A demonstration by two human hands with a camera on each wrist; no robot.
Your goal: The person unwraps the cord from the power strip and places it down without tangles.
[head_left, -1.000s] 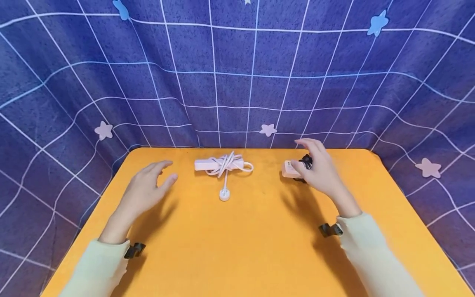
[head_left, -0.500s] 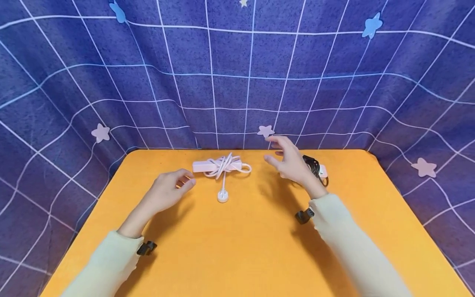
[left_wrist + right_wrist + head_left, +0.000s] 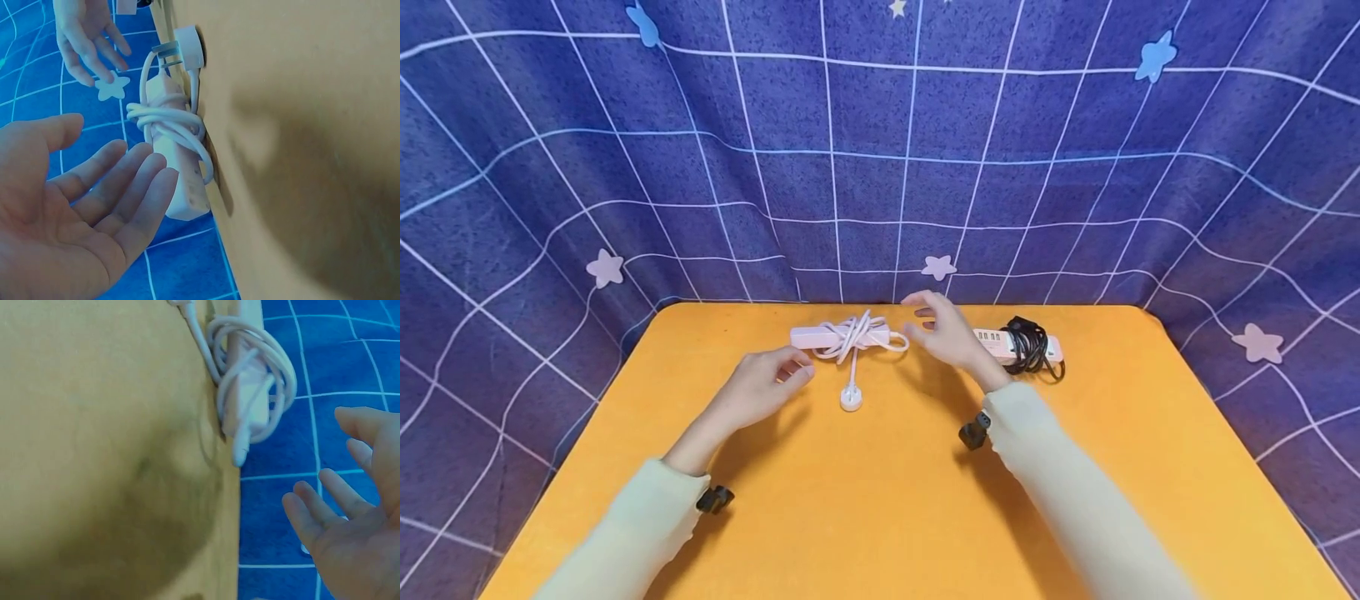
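Observation:
A white power strip [image 3: 808, 337] lies near the back of the orange table, its white cord [image 3: 853, 335] wound round its middle. The cord's plug [image 3: 851, 397] rests in front with its pins up. My left hand [image 3: 760, 387] hovers just front-left of the strip, fingers loosely bent and apart from it; the left wrist view shows its palm [image 3: 75, 219] with nothing in it. On the other side, my right hand [image 3: 949, 335] hangs close to the strip's looped cord end, fingers spread and holding nothing, as its palm [image 3: 356, 531] shows.
A second power strip [image 3: 995, 343], wrapped in a black cord [image 3: 1028, 345], lies to the right, partly behind my right wrist. Behind the orange table [image 3: 880, 508] hangs a blue curtain [image 3: 865, 183] with white grid lines and stars. Each wrist wears a small black camera [image 3: 976, 431].
My right hand has moved left from over the black-corded strip to near the white one's right end. My left hand has come rightward toward its left end. Both strips stay put.

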